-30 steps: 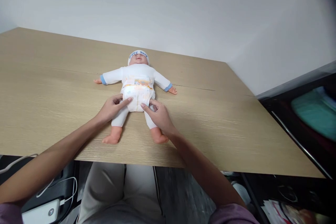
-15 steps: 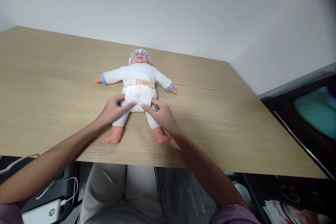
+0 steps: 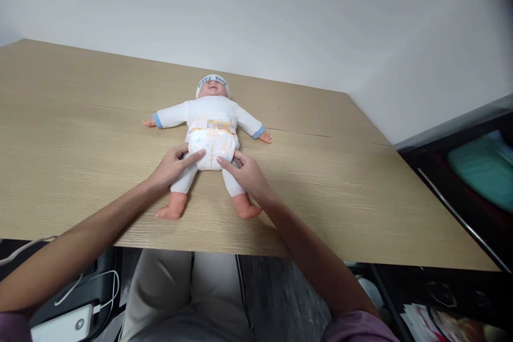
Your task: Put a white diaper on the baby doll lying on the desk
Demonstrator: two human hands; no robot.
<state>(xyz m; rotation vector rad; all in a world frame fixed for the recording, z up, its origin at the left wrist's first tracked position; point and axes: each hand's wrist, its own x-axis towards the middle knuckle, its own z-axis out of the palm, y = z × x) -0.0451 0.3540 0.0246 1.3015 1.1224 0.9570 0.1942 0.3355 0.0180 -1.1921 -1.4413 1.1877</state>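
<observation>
A baby doll (image 3: 212, 107) in a white outfit with blue cuffs and a lettered cap lies on its back, arms spread and feet toward me. Around its hips is a white diaper (image 3: 211, 147) with an orange-and-blue printed waist strip. My left hand (image 3: 172, 165) pinches the diaper's edge at the leg on the left, thumb on the front and fingers tucked behind. At the other leg edge, my right hand (image 3: 246, 171) grips the diaper in the same way. Parts of the fingers on both hands are hidden behind the diaper.
The doll rests on a wooden table (image 3: 320, 187) against a white wall (image 3: 256, 16). Below its front edge at left are a white power bank (image 3: 64, 325) and a cable (image 3: 116, 283). Papers (image 3: 425, 323) sit on a dark shelf at lower right.
My left thumb has shifted slightly left and up along the diaper, and the diaper front looks spread wider and smoother. The doll stays in place.
</observation>
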